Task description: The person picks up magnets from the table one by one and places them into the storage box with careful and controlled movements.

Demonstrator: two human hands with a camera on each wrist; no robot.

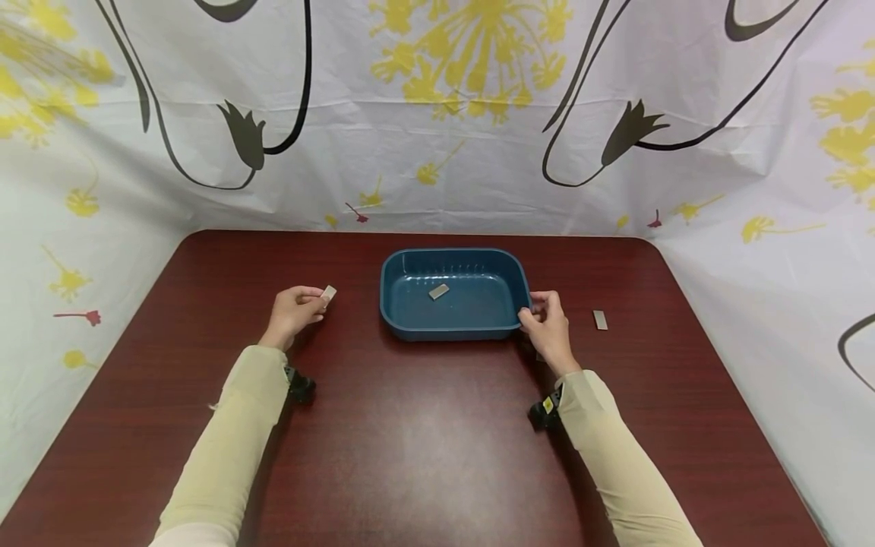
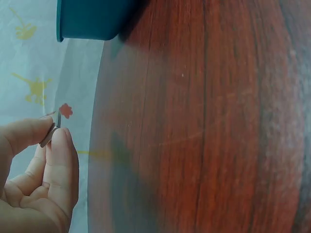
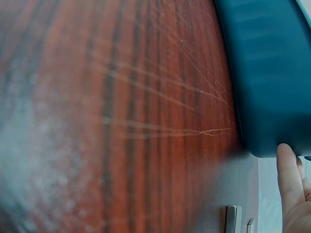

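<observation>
Near the back left of the table, my left hand pinches a small flat pale-grey rectangular piece between thumb and fingers. The left wrist view shows this piece edge-on at the fingertips. My right hand holds the right rim of a blue plastic tray at its near corner. In the right wrist view, a finger lies against the tray's outer wall. Another small grey rectangular piece lies inside the tray, left of its middle.
A similar grey piece lies on the dark red-brown table, right of my right hand. Two pieces show low in the right wrist view, the nearer one larger. A patterned white sheet hangs behind the table.
</observation>
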